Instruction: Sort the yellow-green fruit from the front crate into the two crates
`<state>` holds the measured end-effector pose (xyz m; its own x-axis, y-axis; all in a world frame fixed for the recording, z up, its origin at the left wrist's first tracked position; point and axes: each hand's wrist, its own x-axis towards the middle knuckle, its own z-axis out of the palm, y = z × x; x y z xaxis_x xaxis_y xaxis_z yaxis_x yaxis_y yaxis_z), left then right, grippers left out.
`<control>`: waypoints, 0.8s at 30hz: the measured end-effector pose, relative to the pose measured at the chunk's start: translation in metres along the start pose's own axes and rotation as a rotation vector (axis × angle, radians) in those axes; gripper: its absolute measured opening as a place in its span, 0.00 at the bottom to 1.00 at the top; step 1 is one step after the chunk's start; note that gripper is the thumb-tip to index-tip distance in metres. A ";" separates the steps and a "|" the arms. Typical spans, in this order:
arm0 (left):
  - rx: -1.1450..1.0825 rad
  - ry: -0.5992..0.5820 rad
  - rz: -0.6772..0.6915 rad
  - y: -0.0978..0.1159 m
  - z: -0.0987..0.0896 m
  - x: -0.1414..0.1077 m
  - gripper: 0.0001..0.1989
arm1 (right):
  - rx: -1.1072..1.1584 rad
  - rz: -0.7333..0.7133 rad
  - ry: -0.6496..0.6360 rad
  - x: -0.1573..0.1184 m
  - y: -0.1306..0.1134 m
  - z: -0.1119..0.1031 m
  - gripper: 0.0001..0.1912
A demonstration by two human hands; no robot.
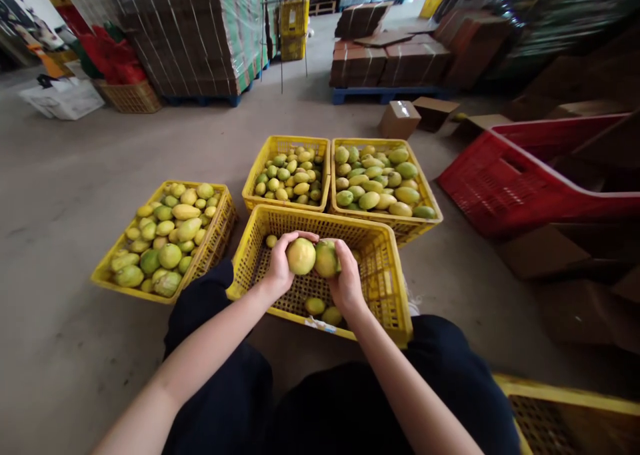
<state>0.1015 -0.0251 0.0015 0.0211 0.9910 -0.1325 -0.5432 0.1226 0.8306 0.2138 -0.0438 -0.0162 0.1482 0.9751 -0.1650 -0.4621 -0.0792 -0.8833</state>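
Here, crates (213,245) of fruit (170,256), sparser crate (383,265) under hands (281,265)

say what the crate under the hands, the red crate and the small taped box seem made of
Yellow crate: probably moulded plastic, satin, given its regular lattice holes. Red crate: likely plastic too, with a smooth rim and slotted wall. Taped box: apparently matte brown cardboard, by its square edges and taped top.

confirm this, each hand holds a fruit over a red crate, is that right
Not quite: the crate is yellow, not red, as the head view shows. The left hand and right hand do each hold a fruit over it.
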 end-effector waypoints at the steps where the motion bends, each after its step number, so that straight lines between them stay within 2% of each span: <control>1: -0.019 0.015 -0.022 0.001 0.001 0.000 0.15 | 0.013 0.011 -0.009 -0.001 0.000 0.000 0.17; 6: -0.071 0.097 -0.154 0.005 -0.001 0.004 0.16 | 0.017 0.046 -0.070 -0.004 -0.002 0.001 0.15; 10: -0.157 0.177 -0.233 0.007 -0.006 0.007 0.17 | 0.068 0.133 -0.112 -0.006 -0.004 0.004 0.14; 15: -0.292 0.243 -0.355 0.011 -0.005 0.008 0.14 | 0.095 0.179 -0.110 -0.001 -0.003 0.004 0.18; 18: -0.323 0.270 -0.366 0.014 0.001 0.005 0.12 | 0.080 0.187 -0.061 0.004 -0.003 0.002 0.18; 24: -0.242 0.266 -0.353 0.018 0.012 -0.004 0.15 | 0.011 0.197 -0.031 0.008 0.001 -0.002 0.24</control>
<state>0.1021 -0.0265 0.0236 0.0409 0.8391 -0.5424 -0.7210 0.4006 0.5654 0.2164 -0.0363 -0.0193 0.0265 0.9469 -0.3205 -0.4892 -0.2673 -0.8302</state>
